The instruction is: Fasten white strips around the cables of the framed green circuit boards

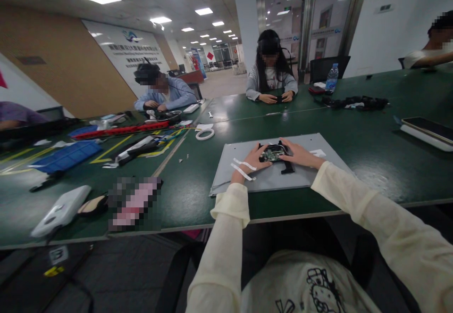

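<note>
A small black device with a green circuit board exposed (272,153) sits on a grey mat (269,181) on the green table. My left hand (250,161) grips its left side, fingers curled round the edge, with white tape strips across the back of the hand and wrist. My right hand (300,154) holds the right side, fingers closed on the casing. A loose black part (287,168) lies on the mat just below the device. A small white piece (317,152) lies beside my right hand.
Three other people sit across the table (198,181), one further person at far right. A tape roll (205,134), blue tray (67,157), white device (62,210), water bottle (331,78), black cables (356,102) and a tablet (426,131) lie around.
</note>
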Available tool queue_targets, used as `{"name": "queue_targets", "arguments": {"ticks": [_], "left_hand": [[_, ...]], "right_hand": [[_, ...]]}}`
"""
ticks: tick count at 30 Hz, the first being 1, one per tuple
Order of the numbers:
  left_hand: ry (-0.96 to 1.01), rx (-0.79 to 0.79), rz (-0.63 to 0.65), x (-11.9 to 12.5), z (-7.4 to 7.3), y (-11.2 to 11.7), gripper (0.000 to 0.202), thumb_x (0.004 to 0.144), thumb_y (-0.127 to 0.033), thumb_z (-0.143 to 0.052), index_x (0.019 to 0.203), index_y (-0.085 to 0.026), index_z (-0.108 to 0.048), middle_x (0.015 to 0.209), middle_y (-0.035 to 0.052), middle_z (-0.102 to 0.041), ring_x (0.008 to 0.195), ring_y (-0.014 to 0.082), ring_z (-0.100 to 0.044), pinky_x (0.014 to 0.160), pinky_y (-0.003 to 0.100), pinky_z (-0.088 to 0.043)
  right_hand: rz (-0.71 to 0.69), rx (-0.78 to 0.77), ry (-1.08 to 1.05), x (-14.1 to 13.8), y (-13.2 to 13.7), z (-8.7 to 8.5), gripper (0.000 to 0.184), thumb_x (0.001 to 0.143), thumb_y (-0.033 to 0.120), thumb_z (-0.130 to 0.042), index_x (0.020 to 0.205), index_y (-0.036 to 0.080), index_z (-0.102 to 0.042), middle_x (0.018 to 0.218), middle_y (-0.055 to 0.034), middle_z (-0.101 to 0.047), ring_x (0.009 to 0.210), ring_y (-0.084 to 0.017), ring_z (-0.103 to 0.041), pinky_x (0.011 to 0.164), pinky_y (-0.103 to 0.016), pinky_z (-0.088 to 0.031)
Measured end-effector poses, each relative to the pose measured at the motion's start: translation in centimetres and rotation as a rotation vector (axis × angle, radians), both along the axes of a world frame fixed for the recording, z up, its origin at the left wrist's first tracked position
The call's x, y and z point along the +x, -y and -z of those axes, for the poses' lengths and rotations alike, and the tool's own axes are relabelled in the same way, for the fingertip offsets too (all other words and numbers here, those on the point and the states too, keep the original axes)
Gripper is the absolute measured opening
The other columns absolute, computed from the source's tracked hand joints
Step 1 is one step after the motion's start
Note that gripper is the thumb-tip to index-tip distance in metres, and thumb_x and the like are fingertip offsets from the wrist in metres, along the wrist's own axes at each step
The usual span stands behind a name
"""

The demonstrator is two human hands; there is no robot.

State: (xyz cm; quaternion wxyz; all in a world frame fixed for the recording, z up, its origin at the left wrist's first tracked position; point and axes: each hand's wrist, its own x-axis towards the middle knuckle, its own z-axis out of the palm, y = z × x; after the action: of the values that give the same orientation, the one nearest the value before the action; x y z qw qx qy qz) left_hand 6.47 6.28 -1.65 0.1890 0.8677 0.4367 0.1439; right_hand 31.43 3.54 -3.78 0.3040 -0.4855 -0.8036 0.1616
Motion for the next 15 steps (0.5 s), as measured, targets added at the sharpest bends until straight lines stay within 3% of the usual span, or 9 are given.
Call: {"name": "queue_targets", "arguments": {"ticks": [11, 15], "left_hand": [[0.0, 0.012, -0.005, 0.17, 0.13, -0.08, 0.093, 0.074, -0.053, -0.066, 0.15, -0.021, -0.024, 0.158, 0.0138, -0.017, 0.145, 0.0307, -0.018, 0.116, 0.044, -0.023], [0.005, 0.018, 0.002, 0.21, 0.22, -0.2, 0.093, 0.074, -0.053, -0.066, 0.151, -0.021, -0.024, 0.158, 0.014, -0.016, 0.144, 0.0315, -0.021, 0.115, 0.045, -0.025]], "right_hand": [[0.023, -0.029, -0.08, 0.28, -0.1, 0.17, 0.074, 0.09, 0.052, -0.052, 0.151, 0.018, -0.027, 0.139, -0.0153, -0.049, 0.127, -0.027, -0.049, 0.107, -0.044, -0.036], [0.084, 0.003, -0.139, 0.46, -0.25, 0.18, 0.054, 0.092, 0.04, -0.051, 0.141, 0.018, -0.044, 0.128, -0.0115, -0.06, 0.117, -0.024, -0.057, 0.103, -0.041, -0.041]]}}
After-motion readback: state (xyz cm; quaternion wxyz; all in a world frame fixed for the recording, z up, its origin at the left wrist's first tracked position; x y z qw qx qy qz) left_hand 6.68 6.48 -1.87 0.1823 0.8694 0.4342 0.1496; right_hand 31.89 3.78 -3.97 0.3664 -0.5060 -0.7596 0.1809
